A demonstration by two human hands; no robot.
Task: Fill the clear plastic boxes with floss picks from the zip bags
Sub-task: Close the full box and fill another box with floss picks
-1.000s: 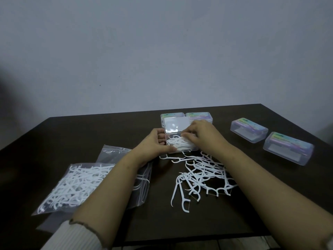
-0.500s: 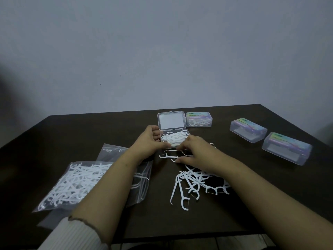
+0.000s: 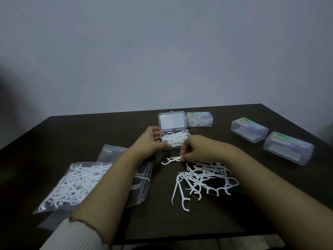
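dark table: boxes, zip bags, loose floss picks

We face a plain, pale grey-blue wall, bare but for a tiny dark speck low on its left half. The light is dim and cool, and the wall's left edge sinks into shadow. Below it stands a dark brown table with a faint wood grain. Under its near edge shows a strip of lighter floor.
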